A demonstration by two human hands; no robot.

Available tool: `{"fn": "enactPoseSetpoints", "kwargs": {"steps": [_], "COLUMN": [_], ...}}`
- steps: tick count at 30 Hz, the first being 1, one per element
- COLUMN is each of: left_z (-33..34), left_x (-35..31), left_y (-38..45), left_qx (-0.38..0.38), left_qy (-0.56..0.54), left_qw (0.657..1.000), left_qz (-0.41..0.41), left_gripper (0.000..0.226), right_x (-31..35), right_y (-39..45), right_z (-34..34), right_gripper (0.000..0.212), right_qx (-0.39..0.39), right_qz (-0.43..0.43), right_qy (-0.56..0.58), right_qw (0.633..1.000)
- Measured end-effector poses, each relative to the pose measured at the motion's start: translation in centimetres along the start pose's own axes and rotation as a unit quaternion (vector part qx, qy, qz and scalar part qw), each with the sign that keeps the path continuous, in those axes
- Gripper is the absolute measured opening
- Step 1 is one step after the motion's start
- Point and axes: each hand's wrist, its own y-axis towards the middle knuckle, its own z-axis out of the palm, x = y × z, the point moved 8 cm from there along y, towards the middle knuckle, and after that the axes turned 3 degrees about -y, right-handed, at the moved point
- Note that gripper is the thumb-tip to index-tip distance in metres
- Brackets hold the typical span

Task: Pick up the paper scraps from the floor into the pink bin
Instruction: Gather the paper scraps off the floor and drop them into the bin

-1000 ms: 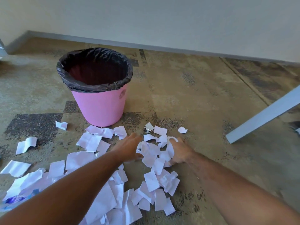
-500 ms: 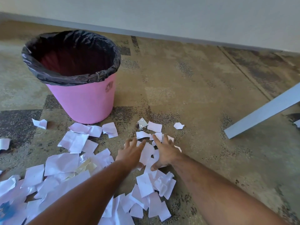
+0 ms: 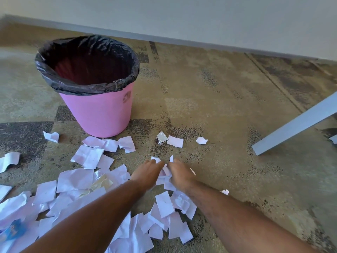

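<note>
Your left hand (image 3: 147, 173) and right hand (image 3: 180, 173) are cupping together in front of the pink bin (image 3: 98, 114), fingers curling around a small bunch of paper scraps (image 3: 165, 173) squeezed between them. More loose scraps (image 3: 87, 156) are lying on the carpet (image 3: 218, 106) before the bin, and a crumpled foil bit (image 3: 161, 137) is sitting just beside its base.

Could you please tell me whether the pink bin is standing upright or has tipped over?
Upright. The pink bin stands on its base on the carpet, its black-lined mouth facing up.
</note>
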Motion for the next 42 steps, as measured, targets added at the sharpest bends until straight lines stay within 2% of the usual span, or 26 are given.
{"fn": "enactPoseSetpoints", "kwargs": {"steps": [7, 11, 13, 16, 20, 22, 24, 28, 31, 35, 37, 42], "left_z": [-4.1, -8.2, -10.9, -15.3, -21.2, -24.3, -26.9, -30.8, -33.0, -34.6, -35.0, -35.1], "left_x": [0.9, 2.4, 3.2, 4.1, 5.2, 5.5, 5.8, 7.4, 9.1, 11.3, 12.2, 13.6], "left_y": [-2.0, -3.1, -3.7, -4.9, -6.5, -7.7, -9.0, -10.7, -10.6, -8.8, -8.0, -7.6], "left_qx": [-0.050, -0.121, -0.171, -0.259, -0.380, -0.440, -0.477, -0.542, -0.570, -0.536, -0.508, -0.457], "left_qy": [-0.031, -0.080, -0.109, -0.142, -0.167, -0.184, -0.219, -0.221, -0.221, -0.226, -0.229, -0.195], "left_qw": [0.998, 0.989, 0.979, 0.955, 0.909, 0.879, 0.851, 0.811, 0.791, 0.811, 0.827, 0.865], "left_qz": [0.021, 0.000, -0.009, -0.020, -0.029, -0.018, -0.001, -0.010, -0.030, -0.071, -0.074, -0.069], "left_gripper": [0.043, 0.051, 0.047, 0.043, 0.055, 0.043, 0.031, 0.043, 0.049, 0.055, 0.066, 0.097], "right_x": [1.9, 2.9, 3.4, 4.5, 7.7, 9.8, 11.8, 15.1, 17.4, 20.0, 21.3, 23.1], "right_y": [-0.8, -1.0, -1.2, -1.7, -2.4, -2.7, -3.1, -2.6, -1.4, 1.2, 2.7, 5.5], "right_z": [-3.1, -6.0, -7.8, -11.6, -17.6, -20.6, -23.3, -27.4, -29.5, -30.6, -30.6, -29.7], "right_gripper": [0.014, 0.012, 0.013, 0.025, 0.028, 0.024, 0.024, 0.031, 0.027, 0.015, 0.016, 0.061], "right_qx": [-0.032, -0.065, -0.087, -0.149, -0.264, -0.318, -0.367, -0.430, -0.451, -0.432, -0.408, -0.284], "right_qz": [-0.008, -0.009, -0.008, 0.003, 0.007, -0.004, -0.019, -0.051, -0.080, -0.089, -0.104, -0.139], "right_qy": [0.042, 0.053, 0.077, 0.133, 0.226, 0.256, 0.291, 0.328, 0.317, 0.298, 0.281, 0.219], "right_qw": [0.999, 0.996, 0.993, 0.980, 0.938, 0.913, 0.883, 0.840, 0.830, 0.847, 0.862, 0.923]}}
